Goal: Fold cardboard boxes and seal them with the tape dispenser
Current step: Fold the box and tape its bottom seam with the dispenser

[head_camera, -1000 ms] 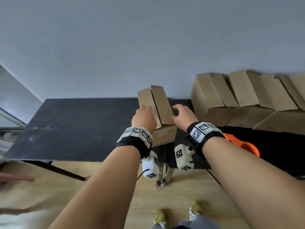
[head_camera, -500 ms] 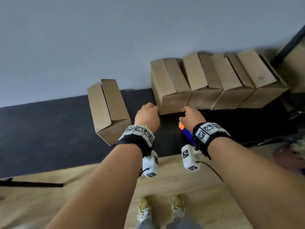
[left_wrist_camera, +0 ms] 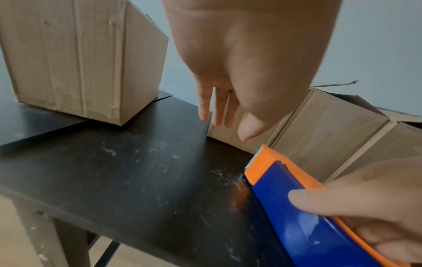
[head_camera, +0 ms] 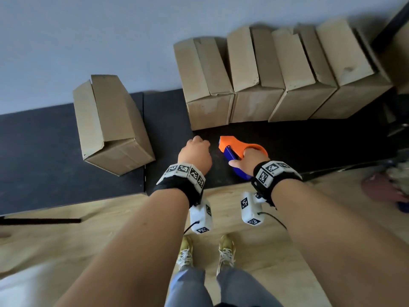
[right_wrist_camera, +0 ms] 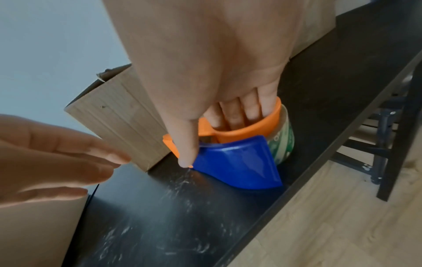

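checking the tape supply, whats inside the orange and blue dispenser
A tape roll with green print sits inside the tape dispenser. The right hand has fingers through the orange loop, hiding most of it.

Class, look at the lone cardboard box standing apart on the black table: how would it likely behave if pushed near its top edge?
The lone cardboard box stands taller than its footprint is wide, so it would probably tip rather than slide. Its top flaps look untaped with a slight gap, so they would likely flex under pressure. Thin corrugated walls suggest it is light for its size, though its contents are hidden.
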A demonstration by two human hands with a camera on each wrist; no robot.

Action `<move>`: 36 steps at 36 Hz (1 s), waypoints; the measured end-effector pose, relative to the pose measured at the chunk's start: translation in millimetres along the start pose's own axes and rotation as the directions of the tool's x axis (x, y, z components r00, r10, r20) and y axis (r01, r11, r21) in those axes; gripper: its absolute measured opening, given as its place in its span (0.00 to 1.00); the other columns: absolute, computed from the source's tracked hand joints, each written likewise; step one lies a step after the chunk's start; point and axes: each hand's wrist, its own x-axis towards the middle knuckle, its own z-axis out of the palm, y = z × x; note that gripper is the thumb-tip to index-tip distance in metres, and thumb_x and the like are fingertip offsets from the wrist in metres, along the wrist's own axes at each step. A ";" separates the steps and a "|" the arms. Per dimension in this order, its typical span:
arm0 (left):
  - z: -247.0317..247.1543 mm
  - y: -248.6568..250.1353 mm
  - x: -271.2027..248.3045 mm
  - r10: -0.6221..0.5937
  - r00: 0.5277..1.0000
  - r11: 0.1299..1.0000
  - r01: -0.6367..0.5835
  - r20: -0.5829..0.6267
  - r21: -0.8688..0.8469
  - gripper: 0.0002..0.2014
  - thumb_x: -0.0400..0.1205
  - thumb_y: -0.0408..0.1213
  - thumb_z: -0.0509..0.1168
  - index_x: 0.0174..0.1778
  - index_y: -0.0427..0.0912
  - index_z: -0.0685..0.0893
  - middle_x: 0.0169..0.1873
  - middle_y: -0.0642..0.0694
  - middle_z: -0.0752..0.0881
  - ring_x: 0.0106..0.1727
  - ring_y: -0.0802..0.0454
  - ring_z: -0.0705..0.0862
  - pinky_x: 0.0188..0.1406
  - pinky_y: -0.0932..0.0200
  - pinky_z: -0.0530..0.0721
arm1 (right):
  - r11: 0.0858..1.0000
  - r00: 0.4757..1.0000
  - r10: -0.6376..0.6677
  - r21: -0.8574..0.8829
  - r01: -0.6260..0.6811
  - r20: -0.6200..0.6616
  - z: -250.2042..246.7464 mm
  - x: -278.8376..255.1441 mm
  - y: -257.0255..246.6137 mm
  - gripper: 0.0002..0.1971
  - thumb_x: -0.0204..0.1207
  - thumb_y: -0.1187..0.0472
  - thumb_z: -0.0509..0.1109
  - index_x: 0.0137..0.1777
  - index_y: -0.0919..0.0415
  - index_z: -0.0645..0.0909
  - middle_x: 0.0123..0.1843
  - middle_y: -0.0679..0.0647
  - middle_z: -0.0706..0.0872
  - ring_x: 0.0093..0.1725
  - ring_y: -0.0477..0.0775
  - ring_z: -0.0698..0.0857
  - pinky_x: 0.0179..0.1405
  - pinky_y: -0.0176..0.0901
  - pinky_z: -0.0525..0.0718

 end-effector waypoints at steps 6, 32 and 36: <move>1.4 -6.9 -8.2 -0.068 0.998 0.997 0.069 0.017 -0.045 0.17 0.83 0.35 0.57 0.67 0.44 0.80 0.68 0.45 0.74 0.68 0.45 0.74 0.61 0.46 0.80 | 0.999 0.999 0.039 -0.012 -0.039 -0.019 8.0 0.4 -3.8 0.13 0.80 0.51 0.70 0.49 0.62 0.77 0.39 0.54 0.81 0.41 0.56 0.83 0.43 0.46 0.79; -108.5 -111.3 -61.7 -0.116 0.868 0.993 0.112 -0.483 -0.036 0.19 0.77 0.23 0.59 0.61 0.38 0.84 0.64 0.42 0.79 0.67 0.41 0.72 0.63 0.51 0.74 | 0.852 0.957 -0.243 0.437 0.288 -0.158 -37.8 -66.5 -139.5 0.18 0.80 0.48 0.64 0.52 0.64 0.84 0.49 0.60 0.89 0.49 0.62 0.87 0.46 0.47 0.78; -123.1 -145.0 -68.6 -0.197 0.904 0.979 0.204 -0.379 -0.022 0.23 0.77 0.22 0.57 0.68 0.40 0.78 0.70 0.44 0.74 0.70 0.44 0.70 0.62 0.50 0.75 | 0.824 0.950 -0.258 0.473 0.312 -0.176 -32.1 -68.3 -167.2 0.18 0.77 0.49 0.69 0.55 0.64 0.84 0.50 0.60 0.90 0.49 0.62 0.88 0.45 0.47 0.80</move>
